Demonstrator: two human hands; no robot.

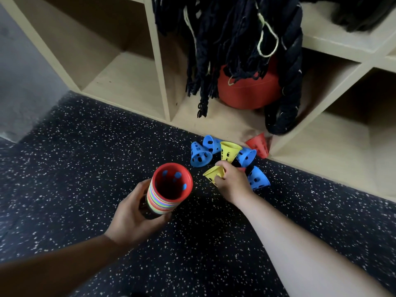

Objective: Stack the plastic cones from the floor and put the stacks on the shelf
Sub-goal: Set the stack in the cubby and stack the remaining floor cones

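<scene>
My left hand grips a tall stack of nested cones, wide mouths up, with a red cone on top. My right hand is closed on a yellow cone lying on the speckled floor. Beyond it lies a loose pile: a yellow cone standing mouth up, several blue cones on their sides, and a red cone against the shelf's edge. Another blue cone lies just right of my right hand.
The wooden cubby shelf runs along the far side at floor level. Its middle cubby holds a red ball under dark hanging ropes. The left cubby's floor is bare wood. Black speckled rubber floor spreads around me.
</scene>
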